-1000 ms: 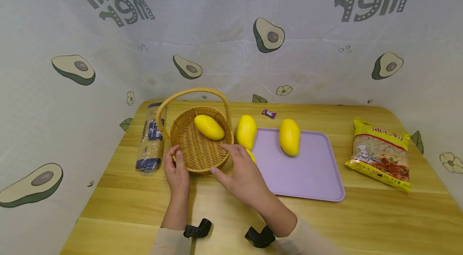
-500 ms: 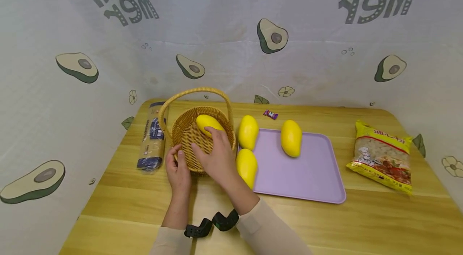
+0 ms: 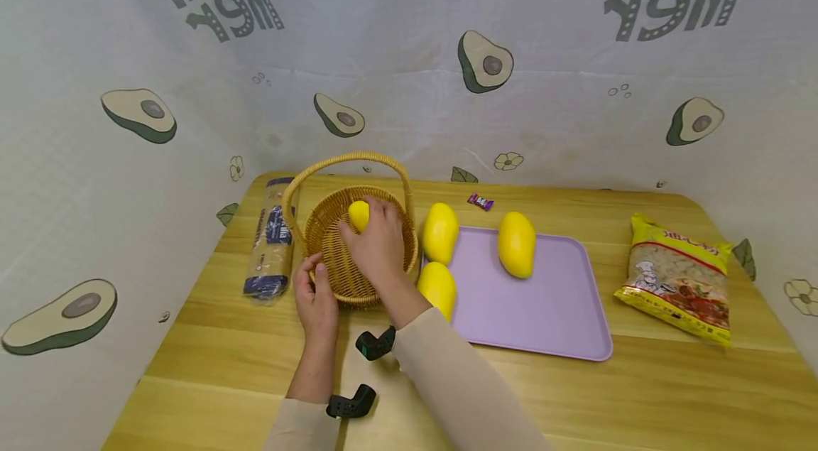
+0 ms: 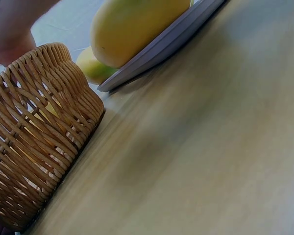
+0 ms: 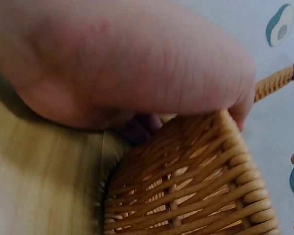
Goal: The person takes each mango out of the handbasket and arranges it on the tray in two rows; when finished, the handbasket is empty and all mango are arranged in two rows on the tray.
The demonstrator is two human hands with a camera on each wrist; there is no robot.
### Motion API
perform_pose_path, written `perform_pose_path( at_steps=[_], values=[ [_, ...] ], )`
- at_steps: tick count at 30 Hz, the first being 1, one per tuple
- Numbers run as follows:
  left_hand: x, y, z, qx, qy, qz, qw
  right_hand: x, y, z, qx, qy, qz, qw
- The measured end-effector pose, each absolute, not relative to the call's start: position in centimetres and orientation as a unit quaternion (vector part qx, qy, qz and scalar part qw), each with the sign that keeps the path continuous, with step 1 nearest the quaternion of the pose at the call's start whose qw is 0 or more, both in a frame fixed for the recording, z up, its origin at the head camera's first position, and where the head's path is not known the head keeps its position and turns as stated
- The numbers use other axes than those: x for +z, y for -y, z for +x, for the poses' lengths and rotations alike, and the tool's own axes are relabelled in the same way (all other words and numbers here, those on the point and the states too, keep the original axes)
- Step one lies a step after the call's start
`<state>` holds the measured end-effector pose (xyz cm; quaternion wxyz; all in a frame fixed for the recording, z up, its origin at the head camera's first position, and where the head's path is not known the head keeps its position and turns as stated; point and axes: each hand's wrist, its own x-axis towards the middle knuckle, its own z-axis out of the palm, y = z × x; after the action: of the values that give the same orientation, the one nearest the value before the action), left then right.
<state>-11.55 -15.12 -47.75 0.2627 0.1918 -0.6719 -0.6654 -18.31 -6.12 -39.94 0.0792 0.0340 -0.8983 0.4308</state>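
My right hand (image 3: 377, 241) reaches down into the round wicker basket (image 3: 329, 252) and grips a yellow mango (image 3: 358, 215); only one end of the mango shows past the fingers. At the basket's near left side my left hand (image 3: 316, 305) rests with fingers and thumb apart, right at the rim. The left wrist view shows the woven wall (image 4: 39, 132) up close. In the right wrist view, my right hand (image 5: 152, 68) passes over the basket rim (image 5: 250, 181), with its fingertips hidden.
Right of the basket lie two mangoes (image 3: 440, 233) by a lilac tray (image 3: 524, 316), and another mango (image 3: 516, 245) rests on it. A wrapped noodle pack (image 3: 268, 245) lies left, a small purple candy (image 3: 481, 202) behind, and a yellow food bag (image 3: 677, 277) far right.
My right hand has moved left and forward from the basket's front right rim into the basket, and its fingers have closed over the mango. The left hand has stayed at the rim.
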Motion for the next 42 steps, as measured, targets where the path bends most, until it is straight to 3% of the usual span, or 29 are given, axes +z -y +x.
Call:
perform_pose_path(
  at_steps=[18, 42],
  values=[
    [-47.6, 15.2, -11.6, -0.677, 0.663, 0.202, 0.249, -41.2, 6.9, -21.7, 0.362, 0.929, 0.01, 0.072],
    [-47.3, 15.1, -11.6, -0.682, 0.662, 0.199, 0.238, -42.1, 6.8, -22.0, 0.332, 0.94, 0.006, 0.071]
  ],
)
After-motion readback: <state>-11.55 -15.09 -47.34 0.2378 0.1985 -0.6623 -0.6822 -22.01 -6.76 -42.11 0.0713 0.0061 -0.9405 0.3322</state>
